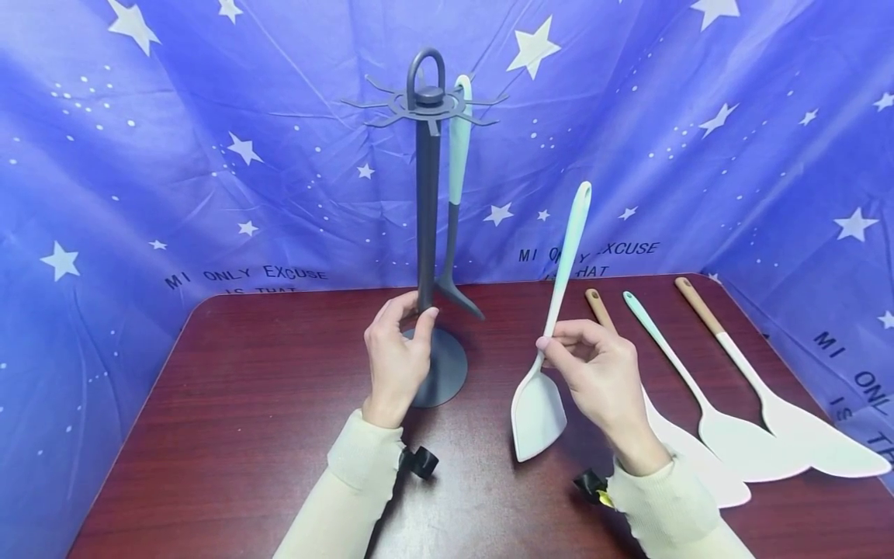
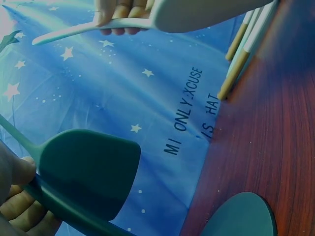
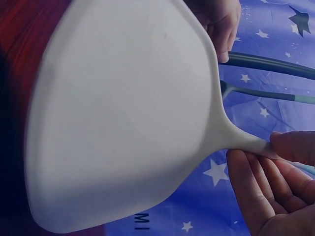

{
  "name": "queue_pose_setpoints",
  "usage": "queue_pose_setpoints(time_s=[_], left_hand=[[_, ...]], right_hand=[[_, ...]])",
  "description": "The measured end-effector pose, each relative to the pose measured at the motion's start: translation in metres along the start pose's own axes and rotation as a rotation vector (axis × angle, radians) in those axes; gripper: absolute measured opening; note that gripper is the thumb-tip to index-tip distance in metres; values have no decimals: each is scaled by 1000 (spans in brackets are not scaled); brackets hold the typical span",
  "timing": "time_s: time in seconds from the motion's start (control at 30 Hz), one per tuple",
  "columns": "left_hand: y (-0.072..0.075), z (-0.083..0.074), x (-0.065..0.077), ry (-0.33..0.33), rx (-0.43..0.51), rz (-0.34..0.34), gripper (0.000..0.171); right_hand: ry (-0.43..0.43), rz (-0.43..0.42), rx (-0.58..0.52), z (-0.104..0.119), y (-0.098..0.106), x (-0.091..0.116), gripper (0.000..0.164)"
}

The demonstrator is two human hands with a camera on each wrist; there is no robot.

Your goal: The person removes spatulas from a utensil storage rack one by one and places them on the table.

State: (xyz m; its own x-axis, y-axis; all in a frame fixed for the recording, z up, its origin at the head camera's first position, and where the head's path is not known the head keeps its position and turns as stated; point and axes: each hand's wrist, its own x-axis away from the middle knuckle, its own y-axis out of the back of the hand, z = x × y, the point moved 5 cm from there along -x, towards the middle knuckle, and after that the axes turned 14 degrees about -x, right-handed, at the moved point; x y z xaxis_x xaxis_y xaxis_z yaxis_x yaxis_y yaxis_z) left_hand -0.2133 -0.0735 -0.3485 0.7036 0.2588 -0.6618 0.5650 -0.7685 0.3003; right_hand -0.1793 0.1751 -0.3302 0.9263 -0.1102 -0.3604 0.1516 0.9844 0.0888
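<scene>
My left hand (image 1: 398,357) grips the lower pole of a dark grey utensil stand (image 1: 427,210), with fingers and thumb around it just above the round base. From one of the hooks in the stand's top ring hangs a dark turner (image 1: 457,155) with a mint handle; its broad blade shows beside the pole in the left wrist view. To the right of the stand, my right hand (image 1: 601,380) pinches a white spatula (image 1: 541,415) at the neck, between thumb and fingers. This spatula is raised with its mint handle up and its wide blade down.
On the table's right side lie a white spatula with a mint handle (image 1: 740,442) and two with wooden handles, one of them (image 1: 810,427) outermost, the other (image 1: 594,303) partly behind my right hand. A starry blue cloth (image 1: 293,155) hangs behind the dark red table (image 1: 230,435).
</scene>
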Motion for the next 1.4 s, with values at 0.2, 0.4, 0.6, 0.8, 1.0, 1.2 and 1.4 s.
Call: queue_pose_setpoints(time_s=[0.2, 0.4, 0.6, 0.8, 1.0, 1.2, 1.4], left_hand=[[0, 0, 0, -1, 4, 0, 15], [0, 0, 0, 2, 8, 0, 16], [0, 0, 0, -3, 9, -4, 15], [0, 1, 0, -1, 22, -5, 16], [-1, 1, 0, 0, 15, -5, 18], [0, -1, -1, -7, 22, -8, 17], [1, -1, -1, -7, 26, -10, 16]], right_hand=[[12, 10, 60, -4, 5, -1, 13], [3, 27, 145, -7, 11, -2, 14], [-19, 44, 164, -12, 15, -3, 14], [-32, 54, 197, -16, 18, -3, 14], [-32, 72, 240, -18, 20, -2, 15], [-19, 88, 268, -17, 23, -1, 14], [-16, 104, 323, -19, 26, 0, 14]])
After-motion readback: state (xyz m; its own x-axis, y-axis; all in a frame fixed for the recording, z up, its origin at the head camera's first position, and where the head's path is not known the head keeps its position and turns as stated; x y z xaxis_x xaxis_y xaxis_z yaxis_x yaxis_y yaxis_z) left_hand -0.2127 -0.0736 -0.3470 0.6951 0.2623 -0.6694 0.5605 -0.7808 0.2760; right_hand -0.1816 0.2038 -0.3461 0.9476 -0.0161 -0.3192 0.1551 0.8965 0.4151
